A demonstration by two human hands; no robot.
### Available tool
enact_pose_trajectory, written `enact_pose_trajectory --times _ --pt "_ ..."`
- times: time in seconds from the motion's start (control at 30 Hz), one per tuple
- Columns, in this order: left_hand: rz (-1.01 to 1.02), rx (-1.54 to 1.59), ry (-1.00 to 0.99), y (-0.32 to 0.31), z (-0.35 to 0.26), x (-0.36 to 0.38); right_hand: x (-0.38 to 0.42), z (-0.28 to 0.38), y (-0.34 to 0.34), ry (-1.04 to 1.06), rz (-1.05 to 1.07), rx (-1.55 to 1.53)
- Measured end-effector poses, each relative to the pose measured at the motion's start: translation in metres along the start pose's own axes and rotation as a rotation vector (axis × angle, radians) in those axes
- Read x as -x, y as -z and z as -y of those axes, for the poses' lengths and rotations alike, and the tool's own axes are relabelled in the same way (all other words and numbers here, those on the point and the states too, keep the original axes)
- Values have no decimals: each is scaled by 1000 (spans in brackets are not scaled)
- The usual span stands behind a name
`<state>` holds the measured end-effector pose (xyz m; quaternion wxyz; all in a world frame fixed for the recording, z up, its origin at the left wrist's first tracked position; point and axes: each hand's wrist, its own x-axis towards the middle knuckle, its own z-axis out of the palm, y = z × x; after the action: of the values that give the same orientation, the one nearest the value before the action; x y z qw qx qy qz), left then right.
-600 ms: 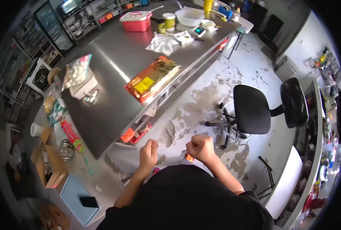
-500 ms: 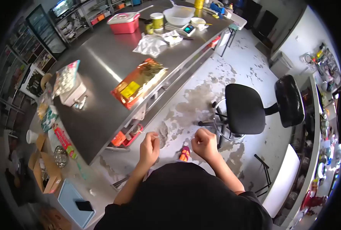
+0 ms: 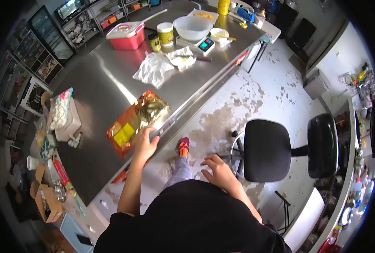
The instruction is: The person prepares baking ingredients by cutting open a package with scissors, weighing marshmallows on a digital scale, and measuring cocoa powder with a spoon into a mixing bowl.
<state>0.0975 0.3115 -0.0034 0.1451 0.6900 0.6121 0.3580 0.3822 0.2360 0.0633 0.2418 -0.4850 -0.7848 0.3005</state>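
Observation:
My left hand is at the table's front edge, fingers stretched out and holding nothing. Its fingertips overlap the near side of a shiny orange and gold foil package with a yellow label, which lies flat on the metal table. Over the floor beside the chair, my right hand hangs with bent fingers apart and nothing in it. Beyond the package lies crumpled white paper. Behind that, a translucent bowl rests on a kitchen scale with a lit display.
A black swivel chair stands on the right. Farther back on the table are a pink lidded box, a tub and a dark jar. To the left sit a bag of white pieces and an open cardboard box.
Both hands have gone from closed to open. My left hand has moved up and left to the package; my right hand is slightly lower. The view has moved closer to the table.

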Motion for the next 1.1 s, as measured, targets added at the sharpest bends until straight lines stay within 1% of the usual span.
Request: enact_pose_trajectory --times 0.03,0.07,0.1,0.13,0.17,0.2,0.23,0.3,0.37,0.43,0.47,0.5,0.53,0.6,0.63,0.7,0.77,0.83,0.87,0.9,0.93,0.97,1.0,1.03,1.07,1.1 --pt "-24 -27 34 -4 11 -23 -17 -9 2 15 10 -4" --pt "-49 -103 17 -13 31 -48 -35 -15 9 -18 55 5" --pt "-70 -178 2 -24 55 -72 -52 -26 13 -15 41 16" --pt "-64 -247 32 -32 71 -96 -73 -40 18 -57 62 64" --pt "-45 -330 115 -42 86 -117 -91 -50 21 -113 97 103" --pt "-21 -336 170 -50 97 -135 -110 -56 27 -117 75 185" --pt "9 -348 224 -53 102 -149 -129 -58 36 -124 72 189" --pt "155 -367 348 -54 109 -179 -173 -63 50 -99 28 206" --pt "165 -357 330 -52 113 -199 -212 -67 60 -129 41 155" --pt "365 -220 456 -46 117 -214 -245 -75 61 -108 20 259" --pt "383 -225 459 -47 123 -214 -259 -77 59 -106 4 251" --pt "404 -248 420 -49 129 -214 -271 -77 56 -115 11 243" --pt "419 -268 381 -51 134 -216 -283 -77 54 -112 73 196" --pt "432 -286 386 -52 136 -221 -305 -79 46 -104 207 119" --pt "444 -304 385 -52 133 -221 -314 -82 44 -105 222 114" --pt "441 -317 395 -46 127 -225 -334 -90 44 -5 358 103" --pt "430 -169 509 -43 123 -229 -357 -100 44 18 397 95" --pt "385 -123 536 -42 117 -228 -380 -115 41 125 437 83" --pt "351 -76 555 -41 113 -230 -391 -120 39 136 446 83" --pt "344 -76 571 -38 106 -234 -403 -123 36 136 522 67" --pt "283 -12 584 -34 95 -238 -412 -125 34 136 606 51" --pt "217 53 599 -30 82 -242 -420 -125 34 148 630 50" --pt "182 38 613 -25 70 -248 -427 -122 37 200 670 9" --pt "146 40 681 -16 46 -261 -432 -122 38 254 712 -33" --pt "38 54 620 -15 34 -266 -436 -124 38 276 741 -35" --pt "-68 61 557 -13 22 -271 -438 -125 39 348 801 -133"
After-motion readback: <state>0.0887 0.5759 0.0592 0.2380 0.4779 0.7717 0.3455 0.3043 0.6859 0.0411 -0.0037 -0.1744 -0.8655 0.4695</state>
